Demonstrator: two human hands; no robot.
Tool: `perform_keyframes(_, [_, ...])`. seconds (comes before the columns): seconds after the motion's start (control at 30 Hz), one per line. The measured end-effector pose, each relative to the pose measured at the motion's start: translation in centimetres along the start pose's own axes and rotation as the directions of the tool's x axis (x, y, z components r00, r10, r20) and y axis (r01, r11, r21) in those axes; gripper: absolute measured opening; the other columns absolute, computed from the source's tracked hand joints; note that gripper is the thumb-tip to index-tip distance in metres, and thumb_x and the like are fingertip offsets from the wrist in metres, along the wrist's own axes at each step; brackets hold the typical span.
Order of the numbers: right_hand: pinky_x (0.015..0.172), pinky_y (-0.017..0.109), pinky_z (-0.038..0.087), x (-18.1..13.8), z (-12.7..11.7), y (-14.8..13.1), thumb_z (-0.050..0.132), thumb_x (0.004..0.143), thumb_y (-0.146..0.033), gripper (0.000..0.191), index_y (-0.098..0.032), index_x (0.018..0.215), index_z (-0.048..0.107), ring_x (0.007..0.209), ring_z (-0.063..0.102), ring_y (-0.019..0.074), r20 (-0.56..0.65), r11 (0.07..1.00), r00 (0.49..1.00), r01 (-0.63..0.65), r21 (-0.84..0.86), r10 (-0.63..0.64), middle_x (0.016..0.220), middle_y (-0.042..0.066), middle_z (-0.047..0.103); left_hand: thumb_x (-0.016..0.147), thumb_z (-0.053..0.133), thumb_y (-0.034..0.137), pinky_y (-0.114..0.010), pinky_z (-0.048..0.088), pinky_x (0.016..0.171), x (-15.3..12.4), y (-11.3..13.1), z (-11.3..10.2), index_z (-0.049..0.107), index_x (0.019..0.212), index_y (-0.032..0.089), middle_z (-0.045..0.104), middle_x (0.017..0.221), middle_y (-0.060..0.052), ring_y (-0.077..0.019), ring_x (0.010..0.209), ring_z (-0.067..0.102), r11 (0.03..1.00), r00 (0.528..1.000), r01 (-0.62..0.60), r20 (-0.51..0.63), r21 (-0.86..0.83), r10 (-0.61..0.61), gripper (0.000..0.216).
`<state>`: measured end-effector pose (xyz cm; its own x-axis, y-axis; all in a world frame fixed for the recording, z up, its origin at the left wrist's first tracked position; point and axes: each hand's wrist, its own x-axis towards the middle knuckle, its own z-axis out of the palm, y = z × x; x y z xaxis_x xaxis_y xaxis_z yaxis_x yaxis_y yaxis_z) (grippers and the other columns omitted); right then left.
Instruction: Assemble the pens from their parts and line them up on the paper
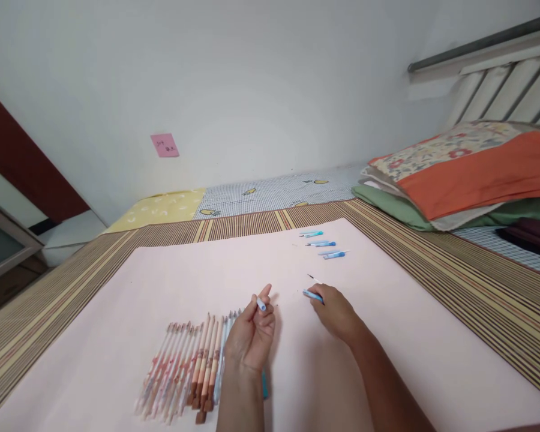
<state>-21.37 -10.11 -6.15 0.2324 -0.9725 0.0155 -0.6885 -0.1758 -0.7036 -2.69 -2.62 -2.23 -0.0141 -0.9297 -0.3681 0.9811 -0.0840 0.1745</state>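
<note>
My left hand [252, 339], palm turned up, pinches a short light-blue pen piece [261, 305] with a hollow-looking end. To its right, my right hand [337, 315] is closed on a blue pen part [312, 295] low over the pale pink sheet [162, 282]. Just beyond those fingers shows a thin pen refill [314, 278] with a dark tip; whether the hand touches it I cannot tell. Farther up lie small groups of blue pen parts [333, 255] and teal pen parts [312, 233]. Left of my left wrist, clear pens with red marks [168, 372] lie beside peach pens with brown ends [206, 360]. Pale blue pens are partly hidden by that wrist.
Beneath the sheet is a striped mat [414, 258]. Folded bedding with an orange border [481, 174] is piled at the right, near a white slatted headboard [513, 90]. A pink note [165, 145] sticks to the wall. Checked cloth [270, 195] runs along the back.
</note>
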Motion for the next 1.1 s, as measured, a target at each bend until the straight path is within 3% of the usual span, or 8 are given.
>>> perform_keyframes(0.13, [0.068,0.026,0.038,0.0,0.3,0.1,0.047,0.085,-0.013,0.02,-0.022,0.087,0.065,0.083,0.06,0.0194,-0.012,0.998,1.0,-0.012,-0.064,0.012,0.093,0.005,0.065,0.1,0.033,0.012,-0.012,0.038,0.039,0.0,0.2,-0.1,0.044,0.132,0.004,0.052,0.071,-0.002,-0.0058,0.049,0.048,0.996,0.999,0.03,0.017,-0.082,-0.028,0.034])
perform_keyframes(0.3, [0.066,0.024,0.038,0.0,0.1,-0.1,0.047,0.084,-0.008,0.021,-0.022,0.085,0.062,0.08,0.059,0.0165,-0.044,0.992,0.999,-0.029,-0.121,0.024,0.092,0.003,0.063,0.102,0.031,0.013,-0.012,0.036,0.037,0.1,0.2,-0.1,0.05,0.116,0.005,0.051,0.069,-0.001,-0.005,0.047,0.047,0.994,0.999,0.009,-0.031,-0.11,-0.012,0.026])
perform_keyframes(0.47, [0.066,0.026,0.036,0.3,-0.4,0.0,0.044,0.089,-0.01,0.016,-0.017,0.093,0.058,0.085,0.057,0.0179,-0.22,0.968,0.969,-0.155,-0.196,0.111,0.103,0.009,0.057,0.102,0.033,0.017,-0.013,0.032,0.035,0.3,0.0,-0.1,0.054,0.096,0.006,0.051,0.067,-0.001,-0.0037,0.044,0.042,0.997,0.997,-0.014,-0.076,-0.076,0.008,0.024])
perform_keyframes(0.67, [0.055,0.027,0.028,0.8,-0.1,1.2,0.05,0.089,-0.012,0.014,-0.016,0.079,0.058,0.067,0.053,0.015,-0.27,0.949,0.946,-0.237,-0.209,0.177,0.096,0.008,0.054,0.102,0.034,0.018,-0.013,0.033,0.037,0.2,0.1,-0.1,0.055,0.089,0.007,0.052,0.067,-0.001,-0.0034,0.045,0.043,0.998,0.999,-0.036,-0.022,-0.058,0.035,0.027])
perform_keyframes(0.83, [0.055,0.027,0.028,0.7,-0.3,0.8,0.052,0.084,-0.013,0.017,-0.018,0.067,0.054,0.063,0.05,0.0151,-0.285,0.976,0.942,-0.205,-0.075,0.176,0.081,0.006,0.056,0.102,0.035,0.019,-0.012,0.034,0.036,0.3,0.4,-0.1,0.056,0.094,0.005,0.054,0.068,-0.003,-0.0034,0.046,0.044,0.996,0.995,-0.08,-0.058,-0.038,0.078,0.026])
perform_keyframes(0.97, [0.051,0.024,0.033,0.2,-0.9,-0.2,0.053,0.082,-0.026,0.015,-0.02,0.068,0.055,0.056,0.049,0.0137,-0.21,0.981,0.967,-0.112,0.156,0.143,0.063,-0.001,0.055,0.1,0.04,0.016,-0.011,0.037,0.037,0.6,0.4,-0.2,0.057,0.092,0.006,0.058,0.072,-0.005,-0.0045,0.049,0.051,0.983,0.974,-0.173,-0.14,0.057,0.179,0.021])
perform_keyframes(1.1, [0.055,0.024,0.04,-0.2,-1.7,-1.1,0.054,0.082,-0.034,0.02,-0.018,0.074,0.062,0.059,0.053,0.0143,-0.153,0.942,0.985,-0.029,0.336,0.085,0.061,-0.001,0.059,0.097,0.045,0.008,-0.012,0.045,0.043,1.0,0.2,-0.5,0.059,0.092,0.006,0.062,0.075,-0.007,-0.0061,0.054,0.057,0.952,0.943,-0.269,-0.16,0.149,0.292,0.015])
